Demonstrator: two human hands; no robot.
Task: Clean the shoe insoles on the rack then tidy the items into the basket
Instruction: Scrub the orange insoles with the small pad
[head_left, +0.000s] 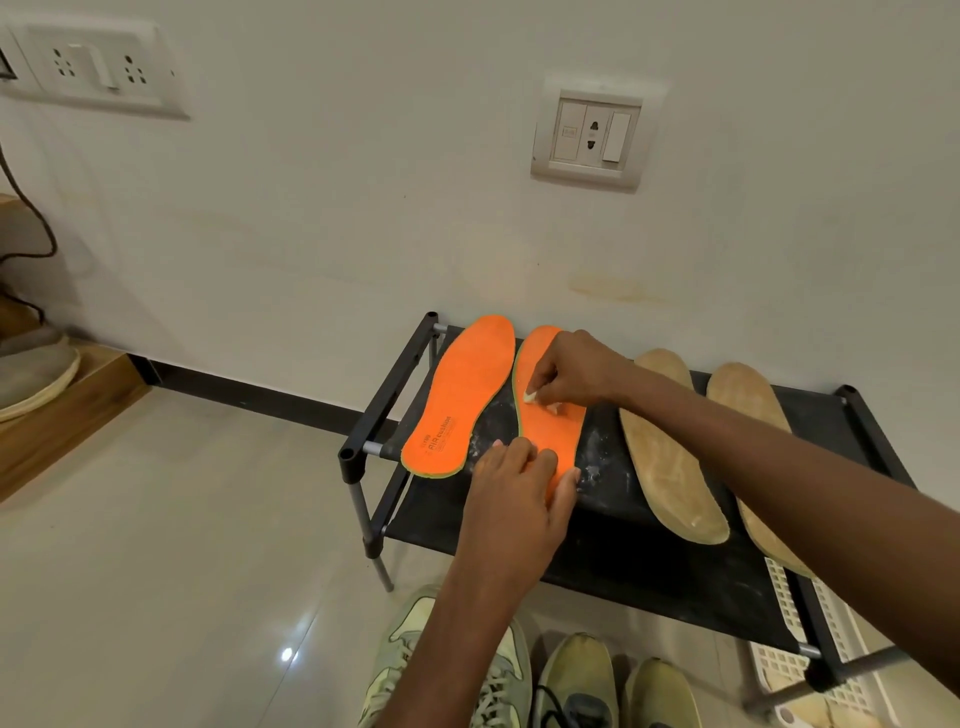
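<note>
Orange insole (550, 415) pinned by flat left hand (519, 483); right hand (571, 371) pinching white bit (531, 397), tan insoles (670, 457) beside.

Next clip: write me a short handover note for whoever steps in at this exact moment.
Left hand: flat on the heel end of the second orange insole, steadying it.
Right hand: pinching a small white wad against that insole.
First orange insole and two tan insoles lie on the black rack, which shows white residue.
White basket sits under the rack's right end.
Left: finish cleaning, then tidy everything into the basket.
</note>
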